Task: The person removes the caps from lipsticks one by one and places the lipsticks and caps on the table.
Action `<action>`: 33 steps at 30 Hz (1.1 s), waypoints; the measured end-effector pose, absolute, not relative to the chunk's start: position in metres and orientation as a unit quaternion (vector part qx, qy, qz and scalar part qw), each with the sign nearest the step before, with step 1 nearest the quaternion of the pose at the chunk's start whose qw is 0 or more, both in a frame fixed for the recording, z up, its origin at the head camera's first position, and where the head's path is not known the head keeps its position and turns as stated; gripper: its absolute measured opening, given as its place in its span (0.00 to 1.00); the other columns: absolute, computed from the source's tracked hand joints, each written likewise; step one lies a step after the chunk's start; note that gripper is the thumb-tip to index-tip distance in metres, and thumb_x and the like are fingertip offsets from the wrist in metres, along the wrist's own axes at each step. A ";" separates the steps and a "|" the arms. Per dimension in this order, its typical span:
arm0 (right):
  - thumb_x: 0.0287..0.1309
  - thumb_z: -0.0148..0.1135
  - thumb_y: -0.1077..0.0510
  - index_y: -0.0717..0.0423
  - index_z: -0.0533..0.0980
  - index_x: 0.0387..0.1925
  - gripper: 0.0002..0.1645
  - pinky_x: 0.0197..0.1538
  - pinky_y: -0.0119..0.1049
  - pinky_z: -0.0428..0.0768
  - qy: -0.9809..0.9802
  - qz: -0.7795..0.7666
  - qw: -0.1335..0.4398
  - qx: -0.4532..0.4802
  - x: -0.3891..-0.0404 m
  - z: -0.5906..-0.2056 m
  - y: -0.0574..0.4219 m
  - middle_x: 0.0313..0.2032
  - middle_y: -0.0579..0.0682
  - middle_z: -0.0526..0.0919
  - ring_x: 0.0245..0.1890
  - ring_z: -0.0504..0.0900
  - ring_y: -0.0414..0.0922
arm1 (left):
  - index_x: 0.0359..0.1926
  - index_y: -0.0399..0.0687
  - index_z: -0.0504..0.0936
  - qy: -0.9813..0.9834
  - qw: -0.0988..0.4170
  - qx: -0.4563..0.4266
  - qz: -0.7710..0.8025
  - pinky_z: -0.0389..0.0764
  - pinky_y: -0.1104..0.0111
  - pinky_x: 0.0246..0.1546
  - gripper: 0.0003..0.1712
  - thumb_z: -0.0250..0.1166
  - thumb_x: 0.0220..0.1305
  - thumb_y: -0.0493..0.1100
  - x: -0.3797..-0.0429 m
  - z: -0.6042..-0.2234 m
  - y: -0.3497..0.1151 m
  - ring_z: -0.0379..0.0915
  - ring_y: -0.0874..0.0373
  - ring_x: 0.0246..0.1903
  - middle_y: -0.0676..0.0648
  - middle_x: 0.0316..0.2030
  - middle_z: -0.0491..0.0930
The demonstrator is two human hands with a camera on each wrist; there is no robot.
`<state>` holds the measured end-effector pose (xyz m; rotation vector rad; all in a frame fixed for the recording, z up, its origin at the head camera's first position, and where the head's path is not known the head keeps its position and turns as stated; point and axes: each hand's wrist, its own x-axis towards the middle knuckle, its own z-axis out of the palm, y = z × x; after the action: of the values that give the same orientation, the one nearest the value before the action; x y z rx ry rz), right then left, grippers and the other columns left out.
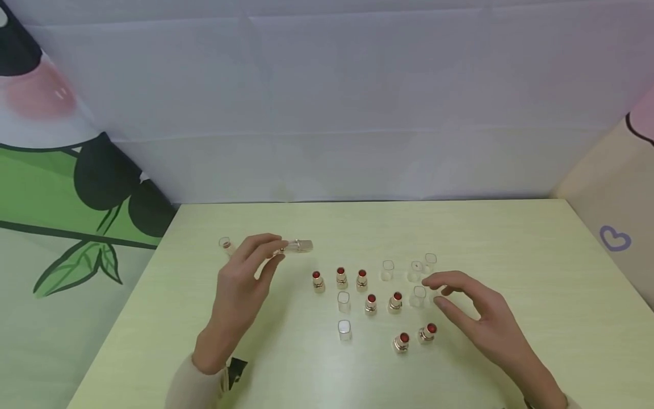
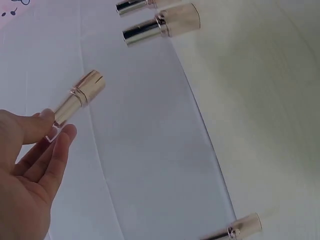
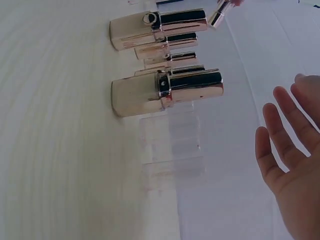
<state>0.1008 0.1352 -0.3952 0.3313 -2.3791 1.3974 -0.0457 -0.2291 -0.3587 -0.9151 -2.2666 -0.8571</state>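
Near the far left part of the pale yellow-green table [image 1: 511,238], a small capped lipstick with a clear cover [image 1: 225,245] lies on its side. Just to its right the left hand [image 1: 245,278] is raised over the table, thumb and fingertips pinching a gold lipstick tube fitted with a clear plastic cap [image 1: 298,246], held roughly level; in the left wrist view the tube [image 2: 80,97] sticks out past the pinching fingers [image 2: 60,145].

Toward the middle of the table stand uncapped gold lipsticks with red tips: a row of three [image 1: 340,278], a pair [image 1: 383,303] nearer the front edge, and another pair [image 1: 414,337] closer still. Two clear square caps [image 1: 344,302] [image 1: 344,329] stand to the left of those pairs, and more clear caps [image 1: 409,270] cluster on the far side, right of the row.

The right hand [image 1: 475,318] hovers low beside that cluster, fingers spread and loosely bent, holding nothing, its fingertips nearest one clear cap [image 1: 419,295]. The right wrist view shows its open palm [image 3: 295,170] next to gold tubes [image 3: 165,92] and a clear cap.
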 end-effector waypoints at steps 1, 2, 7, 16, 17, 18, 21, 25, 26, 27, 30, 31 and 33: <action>0.62 0.67 0.74 0.49 0.81 0.56 0.25 0.56 0.25 0.77 -0.838 0.496 0.186 0.127 0.099 -0.392 0.133 0.51 0.43 0.87 0.51 0.82 0.35 | 0.50 0.43 0.88 -0.835 0.268 -0.347 -0.332 0.83 0.80 0.47 0.19 0.74 0.59 0.26 -0.044 -0.358 -0.227 0.85 0.53 0.42 0.46 0.49 0.85; 0.61 0.67 0.75 0.50 0.81 0.57 0.26 0.55 0.26 0.77 -0.836 0.495 0.191 0.137 0.098 -0.389 0.131 0.51 0.44 0.87 0.51 0.82 0.35 | 0.50 0.44 0.88 -0.829 0.263 -0.354 -0.343 0.81 0.83 0.48 0.19 0.74 0.58 0.26 -0.042 -0.357 -0.224 0.85 0.54 0.41 0.46 0.49 0.85; 0.60 0.69 0.73 0.48 0.80 0.58 0.28 0.56 0.26 0.77 -0.837 0.493 0.186 0.147 0.098 -0.383 0.115 0.53 0.41 0.86 0.53 0.82 0.34 | 0.49 0.44 0.89 -0.796 0.251 -0.391 -0.388 0.80 0.85 0.50 0.19 0.76 0.57 0.26 -0.030 -0.356 -0.217 0.85 0.56 0.40 0.46 0.48 0.85; 0.58 0.71 0.73 0.49 0.79 0.60 0.31 0.56 0.26 0.78 -0.831 0.484 0.204 0.182 0.103 -0.382 0.083 0.55 0.42 0.85 0.54 0.81 0.34 | 0.49 0.45 0.89 -0.761 0.242 -0.450 -0.400 0.82 0.81 0.54 0.22 0.77 0.53 0.26 -0.003 -0.349 -0.212 0.86 0.56 0.43 0.46 0.48 0.86; 0.57 0.72 0.73 0.49 0.79 0.61 0.31 0.56 0.26 0.78 -0.832 0.482 0.203 0.184 0.103 -0.382 0.080 0.56 0.42 0.84 0.55 0.81 0.34 | 0.48 0.45 0.88 -0.756 0.242 -0.456 -0.402 0.83 0.80 0.53 0.21 0.77 0.53 0.26 0.000 -0.349 -0.211 0.86 0.56 0.43 0.46 0.47 0.86; 0.57 0.72 0.72 0.49 0.78 0.61 0.32 0.56 0.26 0.78 -0.832 0.481 0.203 0.188 0.104 -0.383 0.077 0.56 0.42 0.84 0.55 0.81 0.34 | 0.48 0.44 0.88 -0.752 0.241 -0.462 -0.405 0.84 0.80 0.52 0.20 0.77 0.54 0.26 0.003 -0.348 -0.211 0.87 0.56 0.42 0.46 0.47 0.86; 0.57 0.74 0.71 0.49 0.78 0.62 0.33 0.56 0.25 0.78 -0.836 0.476 0.196 0.190 0.102 -0.383 0.072 0.57 0.43 0.84 0.55 0.81 0.34 | 0.48 0.44 0.88 -0.738 0.235 -0.475 -0.417 0.85 0.78 0.51 0.18 0.75 0.57 0.27 0.009 -0.347 -0.206 0.87 0.56 0.42 0.46 0.47 0.86; 0.57 0.75 0.67 0.48 0.77 0.63 0.33 0.56 0.27 0.79 -0.843 0.467 0.187 0.188 0.099 -0.382 0.066 0.58 0.43 0.84 0.54 0.81 0.34 | 0.49 0.43 0.88 -0.717 0.227 -0.495 -0.435 0.86 0.76 0.51 0.18 0.75 0.58 0.27 0.016 -0.346 -0.199 0.87 0.55 0.44 0.45 0.48 0.85; 0.57 0.75 0.67 0.48 0.77 0.63 0.33 0.56 0.27 0.79 -0.844 0.466 0.185 0.189 0.099 -0.382 0.065 0.58 0.43 0.84 0.53 0.81 0.34 | 0.49 0.42 0.87 -0.711 0.227 -0.500 -0.439 0.86 0.76 0.51 0.18 0.75 0.58 0.27 0.017 -0.345 -0.198 0.87 0.55 0.45 0.45 0.48 0.85; 0.57 0.76 0.66 0.48 0.77 0.63 0.33 0.56 0.28 0.80 -0.845 0.464 0.185 0.191 0.098 -0.381 0.063 0.58 0.43 0.84 0.53 0.81 0.34 | 0.50 0.42 0.87 -0.708 0.227 -0.505 -0.440 0.86 0.75 0.51 0.18 0.75 0.58 0.27 0.017 -0.345 -0.196 0.87 0.55 0.46 0.45 0.48 0.85; 0.57 0.76 0.66 0.48 0.77 0.64 0.34 0.54 0.29 0.80 -0.846 0.459 0.188 0.196 0.096 -0.380 0.059 0.58 0.43 0.84 0.51 0.80 0.34 | 0.50 0.41 0.87 -0.695 0.229 -0.520 -0.440 0.87 0.74 0.52 0.18 0.75 0.58 0.28 0.019 -0.345 -0.194 0.87 0.53 0.48 0.45 0.47 0.85; 0.56 0.77 0.65 0.48 0.77 0.64 0.34 0.54 0.29 0.80 -0.847 0.457 0.187 0.197 0.096 -0.380 0.057 0.58 0.43 0.84 0.50 0.80 0.34 | 0.50 0.41 0.87 -0.691 0.230 -0.525 -0.441 0.87 0.73 0.52 0.18 0.75 0.59 0.28 0.019 -0.346 -0.193 0.87 0.52 0.48 0.44 0.47 0.85; 0.56 0.77 0.65 0.48 0.77 0.63 0.33 0.51 0.30 0.81 -0.849 0.456 0.183 0.195 0.095 -0.379 0.055 0.56 0.42 0.85 0.48 0.80 0.34 | 0.50 0.41 0.87 -0.686 0.231 -0.532 -0.439 0.87 0.72 0.53 0.17 0.75 0.59 0.28 0.020 -0.346 -0.192 0.87 0.52 0.49 0.44 0.47 0.84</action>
<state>0.0955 0.0547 -0.3787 0.5508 -2.3940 1.2854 0.0199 -0.1920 -0.3464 -1.4637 -1.8874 -1.2062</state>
